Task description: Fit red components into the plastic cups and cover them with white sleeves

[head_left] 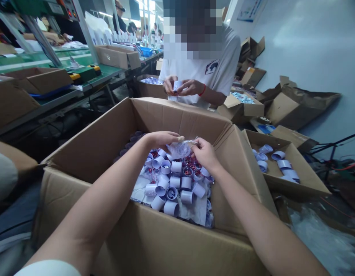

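Note:
Both my hands are over a large cardboard box (pixel 183 245), above the parts inside it. Between them is a crinkled clear plastic piece (pixel 181 148) with a rounded outline; whether it is a bag or a wrapped cover I cannot tell. My left hand (pixel 162 138) grips its left side, with a pale covering on a fingertip. My right hand (pixel 205 152) pinches its right edge between thumb and fingers. Below lie many pale lilac plastic cups (pixel 172 193), some upright and some tipped over. Shiny red pieces (pixel 188 170) show among them.
Across the box a person (pixel 198 76) holds a lilac cup (pixel 177 85) in both hands. A smaller carton (pixel 298 165) with several cups adjoins the right side. A green workbench (pixel 85 73) with boxes runs along the left. Plastic bags (pixel 323 237) lie at lower right.

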`<state>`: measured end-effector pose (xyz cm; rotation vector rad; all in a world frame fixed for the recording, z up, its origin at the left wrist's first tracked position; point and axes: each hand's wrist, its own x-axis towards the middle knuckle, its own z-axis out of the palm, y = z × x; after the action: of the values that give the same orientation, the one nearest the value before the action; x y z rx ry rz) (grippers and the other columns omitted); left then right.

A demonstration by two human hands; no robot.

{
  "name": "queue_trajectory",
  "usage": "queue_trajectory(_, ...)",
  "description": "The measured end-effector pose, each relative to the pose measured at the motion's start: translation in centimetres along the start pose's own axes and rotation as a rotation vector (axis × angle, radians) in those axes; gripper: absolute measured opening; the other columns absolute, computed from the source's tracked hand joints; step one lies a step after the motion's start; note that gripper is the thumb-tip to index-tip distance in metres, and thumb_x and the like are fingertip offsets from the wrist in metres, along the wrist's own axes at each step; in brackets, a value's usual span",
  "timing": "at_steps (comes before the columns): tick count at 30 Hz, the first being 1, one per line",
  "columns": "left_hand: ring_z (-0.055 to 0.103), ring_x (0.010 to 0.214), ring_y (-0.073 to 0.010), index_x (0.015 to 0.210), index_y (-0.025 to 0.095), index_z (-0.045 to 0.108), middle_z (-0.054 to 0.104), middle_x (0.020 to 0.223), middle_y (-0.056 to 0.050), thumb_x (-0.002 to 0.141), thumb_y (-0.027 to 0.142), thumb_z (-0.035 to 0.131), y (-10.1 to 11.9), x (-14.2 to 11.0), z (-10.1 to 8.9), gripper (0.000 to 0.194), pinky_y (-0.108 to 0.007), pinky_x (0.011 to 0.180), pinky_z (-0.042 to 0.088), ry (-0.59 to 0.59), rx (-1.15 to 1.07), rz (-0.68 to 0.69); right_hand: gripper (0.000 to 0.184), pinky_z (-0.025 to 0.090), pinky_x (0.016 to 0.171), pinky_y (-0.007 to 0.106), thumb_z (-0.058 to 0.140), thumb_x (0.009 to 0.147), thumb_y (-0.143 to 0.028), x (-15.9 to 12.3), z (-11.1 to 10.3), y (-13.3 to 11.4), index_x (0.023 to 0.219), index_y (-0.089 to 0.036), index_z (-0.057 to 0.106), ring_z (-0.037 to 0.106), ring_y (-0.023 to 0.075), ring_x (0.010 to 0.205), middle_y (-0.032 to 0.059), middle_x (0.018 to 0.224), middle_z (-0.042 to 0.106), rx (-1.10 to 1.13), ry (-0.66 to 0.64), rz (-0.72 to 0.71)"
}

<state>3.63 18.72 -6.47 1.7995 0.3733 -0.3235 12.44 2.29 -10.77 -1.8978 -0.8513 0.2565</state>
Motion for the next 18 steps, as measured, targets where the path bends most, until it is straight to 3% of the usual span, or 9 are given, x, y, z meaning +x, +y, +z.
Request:
queue_trajectory(5, 0.052, 0.102, -0.0202, 0.122, 0.021, 0.049, 0.057, 0.117, -0.006, 0.072, 0.042, 0.060, 0.5, -0.4, 1.0, 0.055, -0.024, 0.075, 0.044, -0.048, 0.095, 0.104, 0.019, 0.040, 0.052, 0.023, 0.050, 0.075, -0.037, -0.3, 0.0, -1.1, 0.071, -0.019, 0.051, 0.049, 0.0106, 0.051, -0.0043, 0.056, 0.051, 0.149, 0.013, -0.007)
queue_trajectory(8, 0.055, 0.092, -0.0162, 0.110, 0.017, 0.056, 0.062, 0.101, -0.004, 0.068, 0.029, 0.064, 0.7, -0.1, 1.9, 0.044, -0.022, 0.077, 0.043, -0.142, 0.104, 0.244, 0.025, 0.043, 0.055, 0.023, 0.052, 0.074, -0.045, -0.5, -0.1, -2.1, 0.076, -0.019, 0.053, 0.051, 0.0103, 0.057, -0.0028, 0.064, 0.054, 0.422, -0.101, -0.001)
queue_trajectory(11, 0.055, 0.072, -0.0124, 0.089, 0.013, 0.060, 0.061, 0.078, -0.002, 0.071, 0.024, 0.058, 0.4, 0.6, 2.2, 0.021, -0.022, 0.068, 0.044, -0.029, 0.178, 0.256, 0.035, 0.046, 0.059, 0.024, 0.053, 0.076, -0.046, 0.1, -0.2, -1.4, 0.102, -0.023, 0.050, 0.057, 0.0120, 0.068, 0.0002, 0.084, 0.062, 0.545, -0.202, 0.092)
queue_trajectory(12, 0.054, 0.065, -0.0114, 0.087, 0.013, 0.060, 0.059, 0.073, -0.001, 0.073, 0.022, 0.055, 0.2, 0.9, 2.1, 0.018, -0.022, 0.064, 0.043, 0.049, 0.211, 0.218, 0.038, 0.047, 0.060, 0.025, 0.049, 0.079, -0.045, 0.4, -0.2, -0.6, 0.111, -0.024, 0.046, 0.059, 0.0126, 0.071, 0.0019, 0.090, 0.062, 0.472, -0.193, 0.145)
queue_trajectory(14, 0.050, 0.053, -0.0103, 0.091, 0.013, 0.060, 0.056, 0.064, 0.000, 0.073, 0.016, 0.051, -0.2, 1.4, 1.6, 0.021, -0.022, 0.054, 0.041, 0.187, 0.288, 0.105, 0.037, 0.047, 0.061, 0.025, 0.039, 0.087, -0.040, 0.8, 0.0, 1.5, 0.120, -0.022, 0.042, 0.060, 0.0130, 0.076, 0.0057, 0.098, 0.062, 0.072, -0.214, 0.232)
queue_trajectory(16, 0.046, 0.045, -0.0099, 0.099, 0.014, 0.059, 0.053, 0.058, 0.001, 0.071, 0.010, 0.048, -0.6, 1.8, 1.0, 0.031, -0.021, 0.048, 0.038, 0.272, 0.392, -0.004, 0.031, 0.047, 0.063, 0.024, 0.037, 0.089, -0.033, 0.8, 0.3, 4.0, 0.112, -0.017, 0.051, 0.060, 0.0139, 0.078, 0.0081, 0.095, 0.064, -0.466, -0.363, 0.261)
queue_trajectory(18, 0.045, 0.044, -0.0099, 0.106, 0.016, 0.058, 0.053, 0.057, 0.001, 0.069, 0.008, 0.047, -1.0, 2.1, 0.7, 0.039, -0.021, 0.047, 0.036, 0.295, 0.502, -0.065, 0.019, 0.047, 0.063, 0.025, 0.051, 0.082, -0.026, 0.1, 0.7, 6.2, 0.093, -0.015, 0.062, 0.061, 0.0158, 0.074, 0.0074, 0.083, 0.066, -0.715, -0.516, 0.251)
